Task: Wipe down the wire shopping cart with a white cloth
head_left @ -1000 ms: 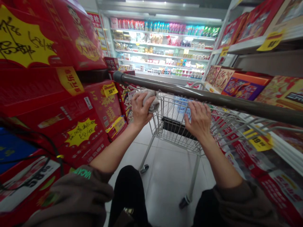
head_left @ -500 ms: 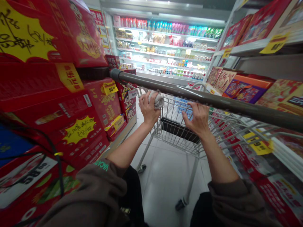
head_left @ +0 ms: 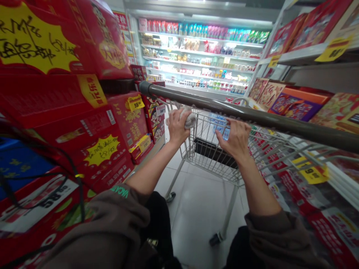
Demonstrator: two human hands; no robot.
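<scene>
A: What does each grip have hold of?

B: The left grip (head_left: 177, 129) curls round a pale grey cloth (head_left: 191, 119), bunched into a wad. The right grip (head_left: 237, 138) is only half closed, fingers bent and thumb standing apart. Its fingertips are at the upper wires, just under the handlebar (head_left: 213, 105), but I can't tell whether they close on one.

A: Where does the cloth sit?

B: By the upper left back corner of the shopping cart (head_left: 214, 152), below the handlebar. Whether it presses on the wire, the fingers hide.

A: How would you handle this well?

B: I'd leave some cloth standing proud of the fingers and press evenly. The right grip would serve best as a brace, since the cart is on wheels (head_left: 215, 239) and may roll when pushed. The red boxes (head_left: 120, 116) stand close on the left, so a tucked elbow helps.

A: Which way do things point?

B: The cart's long axis runs forward, its nose towards the lit chilled display (head_left: 202, 89). The handlebar lies crosswise, slanting from its capped left end down to the right, out of view. The wad's coiled end faces right; its long axis seems crosswise too.
</scene>
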